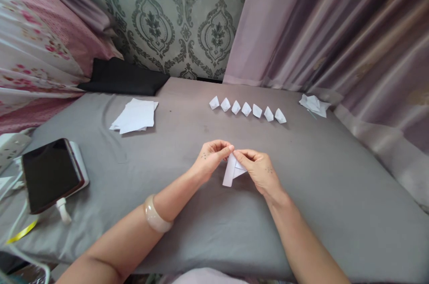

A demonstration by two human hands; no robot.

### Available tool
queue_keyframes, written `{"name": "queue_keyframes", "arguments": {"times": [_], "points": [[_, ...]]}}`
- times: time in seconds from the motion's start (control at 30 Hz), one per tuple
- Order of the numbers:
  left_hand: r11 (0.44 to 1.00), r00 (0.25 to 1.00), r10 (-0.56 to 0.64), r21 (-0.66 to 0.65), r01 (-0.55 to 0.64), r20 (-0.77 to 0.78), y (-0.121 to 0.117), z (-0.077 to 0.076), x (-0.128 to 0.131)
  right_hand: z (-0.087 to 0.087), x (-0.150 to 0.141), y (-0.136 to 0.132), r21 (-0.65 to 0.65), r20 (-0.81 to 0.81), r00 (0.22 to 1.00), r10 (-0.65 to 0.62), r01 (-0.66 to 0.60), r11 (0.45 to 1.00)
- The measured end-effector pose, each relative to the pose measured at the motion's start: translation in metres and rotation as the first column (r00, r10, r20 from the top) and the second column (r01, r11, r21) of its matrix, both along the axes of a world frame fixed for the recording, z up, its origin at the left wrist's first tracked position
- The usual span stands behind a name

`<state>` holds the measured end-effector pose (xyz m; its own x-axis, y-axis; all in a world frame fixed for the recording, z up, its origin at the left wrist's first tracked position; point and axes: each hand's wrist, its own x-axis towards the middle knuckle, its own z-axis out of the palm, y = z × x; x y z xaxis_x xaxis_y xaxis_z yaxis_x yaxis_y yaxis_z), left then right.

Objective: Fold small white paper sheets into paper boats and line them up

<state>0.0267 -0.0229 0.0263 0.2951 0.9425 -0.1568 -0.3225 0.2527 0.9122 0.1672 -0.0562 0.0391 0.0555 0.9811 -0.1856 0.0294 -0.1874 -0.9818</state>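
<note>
Paper (pixel 229 174), white and partly folded, is held between the two hands, in front of the row of small folded shapes (pixel 246 109) and nearer to the person. The left hand (pixel 208 158) pinches its top corner, thumb and fingertips closed together on it. The right hand (pixel 261 171) grips it just beside that spot, thumb on the near face and fingers curled behind. A long narrow flap hangs down from the pinch, with a pointed part sticking out toward the right hand.

The row, seven white pieces standing a little apart from one another, lies on the grey cloth-covered surface (pixel 187 235). Well to the left of the row is a loose stack of white sheets (pixel 136 116), with a folded black cloth (pixel 125 79) farther left and back. To the right of the row, near the curtain (pixel 298 29), sits a small pile of white paper pieces (pixel 314 105). Far left of the row and nearer the person, a dark-screened device (pixel 52 174) rests on a white object (pixel 79 163), beside a white plug (pixel 63 211) and a yellow strip (pixel 23 232).
</note>
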Motion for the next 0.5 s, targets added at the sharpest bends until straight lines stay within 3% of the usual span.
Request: {"name": "queue_keyframes", "arguments": {"times": [0.2,0.4,0.5], "points": [[0.998,0.998,-0.066,-0.003,0.066,-0.006,0.0028,-0.0021,-0.0009,0.0002,0.0007,-0.0001,-0.01,-0.044,0.999,0.016,-0.016,1.0],[0.998,0.994,0.021,0.065,-0.014,-0.11,0.0008,-0.0046,0.0033,-0.0039,0.0021,0.0013,-0.081,-0.135,0.991,-0.002,-0.009,0.997],[0.997,0.991,-0.017,0.076,0.027,-0.13,0.0019,-0.0049,0.0026,-0.0043,0.0051,0.0033,-0.138,-0.194,0.981,0.006,-0.033,0.99]]}}
